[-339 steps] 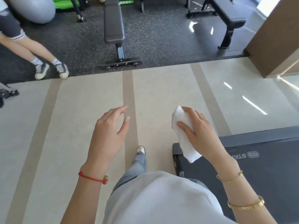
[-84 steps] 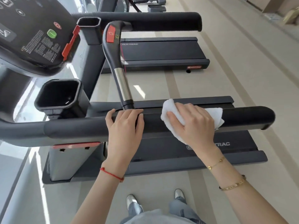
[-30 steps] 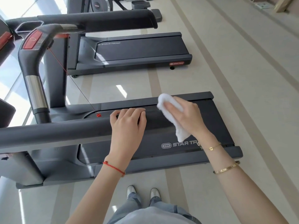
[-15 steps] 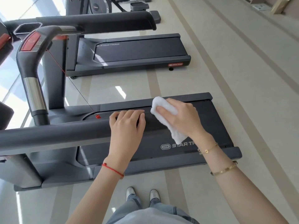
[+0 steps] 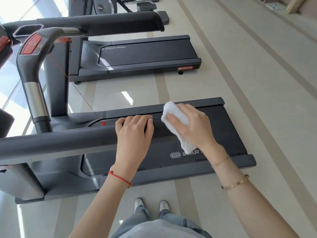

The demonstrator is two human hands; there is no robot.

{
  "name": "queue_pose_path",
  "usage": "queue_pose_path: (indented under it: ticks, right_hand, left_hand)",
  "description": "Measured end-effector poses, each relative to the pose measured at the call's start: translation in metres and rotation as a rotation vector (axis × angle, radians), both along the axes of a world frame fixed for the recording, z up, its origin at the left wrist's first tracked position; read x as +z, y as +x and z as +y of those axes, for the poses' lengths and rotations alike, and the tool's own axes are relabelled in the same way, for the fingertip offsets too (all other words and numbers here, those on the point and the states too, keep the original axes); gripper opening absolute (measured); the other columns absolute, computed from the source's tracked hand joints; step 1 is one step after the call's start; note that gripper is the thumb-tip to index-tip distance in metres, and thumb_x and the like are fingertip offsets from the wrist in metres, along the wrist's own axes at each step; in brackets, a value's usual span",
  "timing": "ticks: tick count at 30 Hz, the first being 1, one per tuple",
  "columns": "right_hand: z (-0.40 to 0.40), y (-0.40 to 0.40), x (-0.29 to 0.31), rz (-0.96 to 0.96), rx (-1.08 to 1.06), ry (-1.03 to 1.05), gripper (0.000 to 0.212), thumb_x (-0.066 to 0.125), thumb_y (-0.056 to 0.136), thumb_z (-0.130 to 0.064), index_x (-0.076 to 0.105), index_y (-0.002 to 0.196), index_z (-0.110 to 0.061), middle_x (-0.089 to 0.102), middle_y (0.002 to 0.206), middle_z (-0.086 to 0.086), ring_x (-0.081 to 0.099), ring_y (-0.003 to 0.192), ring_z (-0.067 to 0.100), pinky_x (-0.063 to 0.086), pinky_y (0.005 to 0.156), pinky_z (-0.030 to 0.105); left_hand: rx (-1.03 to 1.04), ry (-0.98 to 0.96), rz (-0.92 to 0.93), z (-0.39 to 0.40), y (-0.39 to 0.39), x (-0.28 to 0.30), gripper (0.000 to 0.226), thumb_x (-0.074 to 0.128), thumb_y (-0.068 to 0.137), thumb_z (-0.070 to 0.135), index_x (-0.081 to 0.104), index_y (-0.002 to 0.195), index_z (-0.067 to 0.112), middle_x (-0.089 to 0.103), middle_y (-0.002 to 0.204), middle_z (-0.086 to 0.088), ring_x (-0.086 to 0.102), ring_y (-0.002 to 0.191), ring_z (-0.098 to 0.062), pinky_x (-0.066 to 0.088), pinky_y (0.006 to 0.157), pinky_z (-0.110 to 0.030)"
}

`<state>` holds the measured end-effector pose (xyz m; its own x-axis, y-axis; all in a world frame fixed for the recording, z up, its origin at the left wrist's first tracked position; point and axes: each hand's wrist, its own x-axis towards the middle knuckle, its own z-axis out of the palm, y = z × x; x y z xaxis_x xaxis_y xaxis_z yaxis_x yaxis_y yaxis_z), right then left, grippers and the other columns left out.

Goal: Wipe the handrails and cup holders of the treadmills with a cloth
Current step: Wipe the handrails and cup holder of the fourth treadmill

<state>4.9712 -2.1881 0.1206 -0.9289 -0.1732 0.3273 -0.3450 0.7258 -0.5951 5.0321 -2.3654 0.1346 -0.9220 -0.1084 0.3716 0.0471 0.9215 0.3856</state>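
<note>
Cloth (image 5: 175, 117), soft and light, should mould to the handrail (image 5: 60, 141) and is best gripped round its bunched middle. It is white and thickly wadded, with a tail hanging below. The right hand (image 5: 195, 127) holds it, fingers (image 5: 171, 116) curled over it, at the rail's free end. Just beside it, the left hand (image 5: 135, 134) curls its fingers, pressed together, over the same rail.

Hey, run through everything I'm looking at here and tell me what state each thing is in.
left hand, gripping the near handrail, fingers curled over it.
right hand, holding the cloth.
cloth, bunched, at the near handrail's end; contact unclear.
safety cord, stretched down to its red clip.
far handrail, untouched.
</note>
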Motion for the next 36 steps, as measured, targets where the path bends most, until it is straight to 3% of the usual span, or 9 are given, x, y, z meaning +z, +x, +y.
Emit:
queue_pose_path:
  ticks: [3, 8, 11, 13, 17, 20, 22, 29, 36]
  right_hand:
    - [0.012, -0.02, 0.006, -0.31, 0.075, -0.197, 0.037, 0.054, 0.086, -0.064, 0.065, 0.079, -0.03, 0.063, 0.069, -0.01, 0.059, 0.068, 0.01, 0.045, 0.065, 0.031]
    - [0.034, -0.006, -0.019, -0.554, -0.036, -0.572, 0.031, 0.049, 0.093, -0.055, 0.07, 0.092, -0.033, 0.067, 0.087, -0.017, 0.06, 0.083, 0.006, 0.045, 0.075, 0.023]
    - [0.033, 0.008, -0.024, -0.395, -0.055, -0.542, 0.027, 0.044, 0.095, -0.056, 0.063, 0.094, -0.037, 0.063, 0.083, -0.021, 0.057, 0.076, 0.001, 0.042, 0.064, 0.009]
    - [0.027, 0.012, -0.019, -0.259, -0.011, -0.455, 0.024, 0.045, 0.093, -0.058, 0.059, 0.1, -0.039, 0.063, 0.092, -0.018, 0.06, 0.085, 0.003, 0.044, 0.07, 0.013]
    - [0.005, -0.006, 0.003, -0.043, 0.108, 0.026, 0.028, 0.044, 0.086, -0.069, 0.056, 0.094, -0.045, 0.057, 0.085, -0.02, 0.057, 0.079, 0.004, 0.043, 0.065, 0.02]
    - [0.001, -0.026, 0.021, -0.228, 0.159, 0.104, 0.035, 0.041, 0.084, -0.072, 0.05, 0.065, -0.045, 0.055, 0.061, -0.022, 0.053, 0.063, 0.006, 0.036, 0.054, 0.029]
    - [0.004, -0.029, 0.022, -0.28, 0.142, 0.145, 0.039, 0.039, 0.086, -0.069, 0.05, 0.062, -0.04, 0.055, 0.059, -0.018, 0.055, 0.064, 0.013, 0.04, 0.056, 0.033]
    - [-0.025, 0.0, 0.006, 0.353, 0.144, 0.396, 0.046, 0.036, 0.096, -0.056, 0.064, 0.113, -0.023, 0.063, 0.09, -0.004, 0.057, 0.069, 0.02, 0.043, 0.061, 0.029]
    - [-0.103, 0.017, 0.001, 0.528, 0.177, 0.49, 0.05, 0.033, 0.099, -0.057, 0.063, 0.118, -0.021, 0.062, 0.09, 0.0, 0.054, 0.064, 0.021, 0.047, 0.058, 0.034]
  left_hand:
    - [0.005, 0.001, -0.007, -0.001, 0.0, 0.001, 0.025, 0.046, 0.102, 0.023, 0.071, 0.106, 0.02, 0.07, 0.094, 0.006, 0.061, 0.091, -0.019, 0.028, 0.101, -0.034]
    - [0.008, 0.007, 0.007, 0.0, 0.0, 0.0, 0.023, 0.048, 0.101, 0.022, 0.071, 0.105, 0.019, 0.071, 0.094, 0.006, 0.061, 0.089, -0.019, 0.029, 0.1, -0.034]
    - [0.011, 0.002, 0.006, 0.0, -0.001, -0.001, 0.024, 0.047, 0.101, 0.022, 0.072, 0.103, 0.02, 0.071, 0.096, 0.007, 0.061, 0.089, -0.018, 0.03, 0.098, -0.034]
    - [0.015, -0.006, 0.008, 0.001, -0.002, -0.001, 0.024, 0.047, 0.101, 0.023, 0.072, 0.103, 0.02, 0.071, 0.096, 0.007, 0.061, 0.089, -0.017, 0.031, 0.098, -0.034]
    - [0.019, -0.009, 0.021, -0.001, -0.003, -0.003, 0.023, 0.049, 0.1, 0.022, 0.072, 0.102, 0.02, 0.072, 0.095, 0.008, 0.062, 0.087, -0.017, 0.031, 0.096, -0.033]
    - [0.019, 0.015, 0.012, -0.002, -0.002, -0.002, 0.022, 0.05, 0.1, 0.021, 0.072, 0.105, 0.021, 0.072, 0.098, 0.008, 0.062, 0.092, -0.017, 0.03, 0.099, -0.033]
    - [0.013, 0.02, 0.003, -0.002, 0.0, 0.0, 0.023, 0.05, 0.1, 0.022, 0.071, 0.109, 0.02, 0.072, 0.103, 0.007, 0.062, 0.099, -0.017, 0.03, 0.102, -0.035]
    - [0.169, 0.024, 0.009, -0.049, 0.023, 0.004, 0.023, 0.049, 0.1, 0.022, 0.069, 0.111, 0.018, 0.069, 0.108, 0.004, 0.058, 0.109, -0.019, 0.03, 0.105, -0.04]
    - [0.18, 0.004, 0.069, -0.119, 0.048, 0.001, 0.02, 0.054, 0.098, 0.017, 0.07, 0.11, 0.019, 0.07, 0.109, 0.005, 0.06, 0.108, -0.019, 0.027, 0.11, -0.039]
